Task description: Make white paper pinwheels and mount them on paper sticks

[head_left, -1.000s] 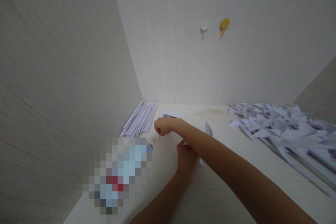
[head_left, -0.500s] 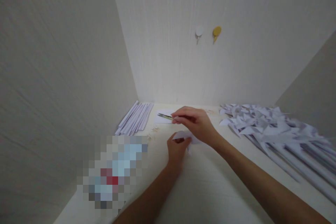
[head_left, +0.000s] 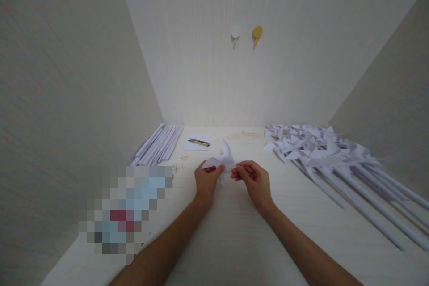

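A white folded paper pinwheel head (head_left: pixel 224 161) is held just above the pale table (head_left: pixel 241 237), near its middle. My left hand (head_left: pixel 205 180) pinches its left side. My right hand (head_left: pixel 254 179) pinches its right side with the fingertips. Small scissors (head_left: pixel 199 142) lie on a white paper sheet (head_left: pixel 197 142) behind my hands, apart from them.
A bundle of rolled white paper sticks (head_left: pixel 157 144) lies at the back left. A heap of finished white pinwheels on sticks (head_left: pixel 321 152) covers the right side. A blurred-out object (head_left: pixel 124 208) sits at the front left. Two hooks, white (head_left: pixel 235 33) and yellow (head_left: pixel 257 33), hang on the back wall.
My right hand drew back from the far left, left the scissors on the paper sheet, and came to the pinwheel head. Both hands now hold it, lifted a little.
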Action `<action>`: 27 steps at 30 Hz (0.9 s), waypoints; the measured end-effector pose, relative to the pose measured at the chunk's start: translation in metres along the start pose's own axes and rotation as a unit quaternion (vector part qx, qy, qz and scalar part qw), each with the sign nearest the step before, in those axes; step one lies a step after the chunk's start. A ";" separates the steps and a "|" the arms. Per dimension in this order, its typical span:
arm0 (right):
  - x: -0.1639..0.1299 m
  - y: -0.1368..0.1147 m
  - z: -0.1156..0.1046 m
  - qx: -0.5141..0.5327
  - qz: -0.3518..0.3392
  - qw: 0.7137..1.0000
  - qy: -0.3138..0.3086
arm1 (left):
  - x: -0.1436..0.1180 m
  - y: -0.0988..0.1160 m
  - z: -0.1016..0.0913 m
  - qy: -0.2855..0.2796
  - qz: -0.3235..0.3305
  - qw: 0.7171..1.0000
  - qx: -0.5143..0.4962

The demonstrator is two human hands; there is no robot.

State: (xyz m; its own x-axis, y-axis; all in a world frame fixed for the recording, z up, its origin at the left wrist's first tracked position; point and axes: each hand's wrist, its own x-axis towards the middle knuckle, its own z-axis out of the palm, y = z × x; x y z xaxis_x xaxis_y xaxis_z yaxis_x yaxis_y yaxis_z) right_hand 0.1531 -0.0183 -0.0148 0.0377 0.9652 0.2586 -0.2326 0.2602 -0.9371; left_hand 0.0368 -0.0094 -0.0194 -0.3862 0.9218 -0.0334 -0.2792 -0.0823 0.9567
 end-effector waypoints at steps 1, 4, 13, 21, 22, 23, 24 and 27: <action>0.000 0.000 -0.001 -0.004 0.003 1.000 0.000 | 0.000 0.001 0.000 0.003 0.001 1.000 0.000; -0.002 0.001 -0.004 -0.024 -0.001 1.000 -0.010 | -0.001 0.003 0.001 0.003 0.001 1.000 -0.002; -0.003 0.007 -0.002 -0.074 -0.034 0.996 -0.024 | -0.002 0.003 0.000 -0.002 0.005 1.000 0.001; -0.005 0.006 -0.004 -0.335 -0.228 0.914 0.004 | -0.003 0.003 0.001 -0.005 0.009 1.000 0.003; -0.005 0.006 -0.004 -0.353 -0.240 0.904 0.010 | -0.003 0.002 0.001 -0.006 0.010 1.000 0.004; -0.004 0.006 -0.004 -0.369 -0.246 0.896 0.014 | -0.003 0.002 0.001 -0.009 0.011 1.000 0.004; -0.004 0.007 -0.003 -0.383 -0.247 0.890 0.017 | -0.003 0.001 0.001 -0.012 0.011 1.000 0.003; -0.003 0.009 -0.003 -0.413 -0.240 0.878 0.020 | -0.003 0.000 0.001 -0.013 0.012 1.000 0.001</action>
State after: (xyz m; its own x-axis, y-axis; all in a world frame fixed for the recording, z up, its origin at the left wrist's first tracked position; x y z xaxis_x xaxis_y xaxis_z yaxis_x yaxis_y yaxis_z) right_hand 0.1542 -0.0183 -0.0248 -0.0237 0.7346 0.6781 0.6036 0.5512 -0.5761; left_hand 0.0391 -0.0113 -0.0189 -0.3693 0.9293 -0.0025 -0.2682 -0.1040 0.9577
